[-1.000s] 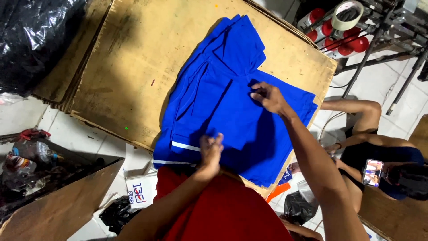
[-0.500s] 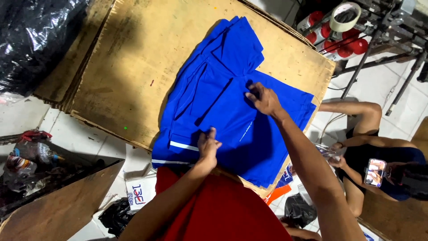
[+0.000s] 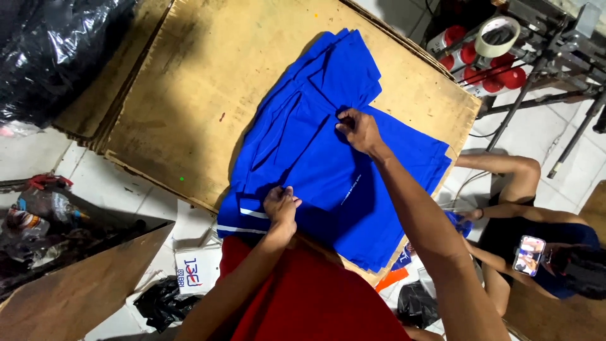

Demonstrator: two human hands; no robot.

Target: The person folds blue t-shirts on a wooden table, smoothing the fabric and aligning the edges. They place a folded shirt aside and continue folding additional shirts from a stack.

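A stack of bright blue garments [image 3: 315, 151] lies spread on a worn wooden board table [image 3: 208, 82]. My left hand [image 3: 281, 207] pinches the near edge of the top blue garment, beside a white stripe at its hem. My right hand [image 3: 358, 130] grips a fold of the same garment near its middle, by the sleeve. Both arms reach over my red shirt [image 3: 309, 297].
A black plastic bag [image 3: 50, 50] sits at the far left. A tape roll [image 3: 497, 36] and red spools [image 3: 505, 69] rest on a metal stand at top right. A seated person [image 3: 536, 233] holding a phone is at right. Plywood and litter lie lower left.
My right hand has slid left along the fabric toward the sleeve, dragging a fold with it. My left hand stays pinched on the near hem.
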